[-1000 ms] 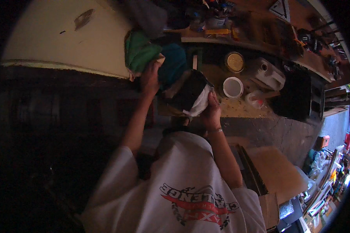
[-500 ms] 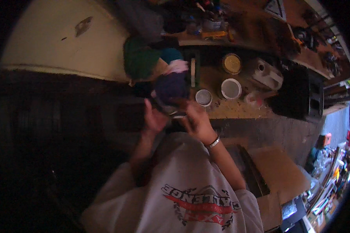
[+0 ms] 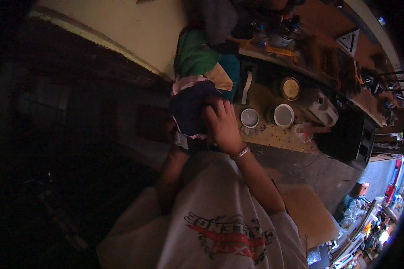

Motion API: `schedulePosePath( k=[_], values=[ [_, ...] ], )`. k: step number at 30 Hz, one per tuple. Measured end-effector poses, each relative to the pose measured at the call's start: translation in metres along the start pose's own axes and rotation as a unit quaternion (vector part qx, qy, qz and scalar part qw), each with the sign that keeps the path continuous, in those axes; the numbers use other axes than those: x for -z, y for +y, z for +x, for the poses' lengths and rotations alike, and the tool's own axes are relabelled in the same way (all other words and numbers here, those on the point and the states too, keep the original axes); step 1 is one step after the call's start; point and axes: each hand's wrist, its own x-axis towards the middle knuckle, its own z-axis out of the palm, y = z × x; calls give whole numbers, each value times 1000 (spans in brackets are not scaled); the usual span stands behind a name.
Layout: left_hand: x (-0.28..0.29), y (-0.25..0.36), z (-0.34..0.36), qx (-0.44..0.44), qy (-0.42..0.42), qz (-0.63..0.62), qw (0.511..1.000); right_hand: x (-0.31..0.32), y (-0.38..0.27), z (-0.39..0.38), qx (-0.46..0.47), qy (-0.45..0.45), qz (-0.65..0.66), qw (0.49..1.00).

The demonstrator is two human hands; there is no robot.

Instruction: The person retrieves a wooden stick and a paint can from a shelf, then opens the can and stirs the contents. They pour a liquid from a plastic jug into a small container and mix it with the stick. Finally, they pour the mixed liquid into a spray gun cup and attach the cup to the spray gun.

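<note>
A dark navy cloth (image 3: 188, 105) with a pale pink edge is spread between my hands, in front of my waist. My right hand (image 3: 224, 123), with a metal bracelet at its wrist, lies over the cloth's right side, fingers bent and gripping it. At the lower left edge, my left hand (image 3: 172, 130) holds the cloth; its fingers are mostly hidden in shadow and behind the fabric. A greyish white piece (image 3: 182, 140) shows beside that hand. Just beyond lie a green cloth (image 3: 197, 54), a tan piece (image 3: 220, 77) and a teal cloth (image 3: 230, 71).
To the right, a low wooden surface (image 3: 274, 139) bears a small grey-filled tub (image 3: 249, 117), a white tub (image 3: 283, 115), a yellow-lidded can (image 3: 290, 88) and a pale jug (image 3: 321, 107). A cluttered bench (image 3: 274, 56) runs behind. Cardboard (image 3: 307, 210) lies at lower right.
My left hand, open and apart before, has come onto the navy cloth. My right hand has moved up onto it. The view has swung, shifting the tubs and bench rightward.
</note>
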Motion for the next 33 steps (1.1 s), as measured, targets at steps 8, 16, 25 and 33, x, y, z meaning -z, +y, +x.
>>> schedulePosePath(
  k=[8,16,25,33],
  values=[
    [19,-65,13,-37,47,-364,929,-15,10,32,-21,-33,4,999],
    [71,-48,-83,402,244,-475,744,-4,34,68,-34,75,14,996],
    [105,-107,-174,489,166,-257,816,-25,73,99,-91,124,-129,980],
    [119,-80,-168,451,145,-465,748,60,74,-128,-421,242,78,871]
  ],
)
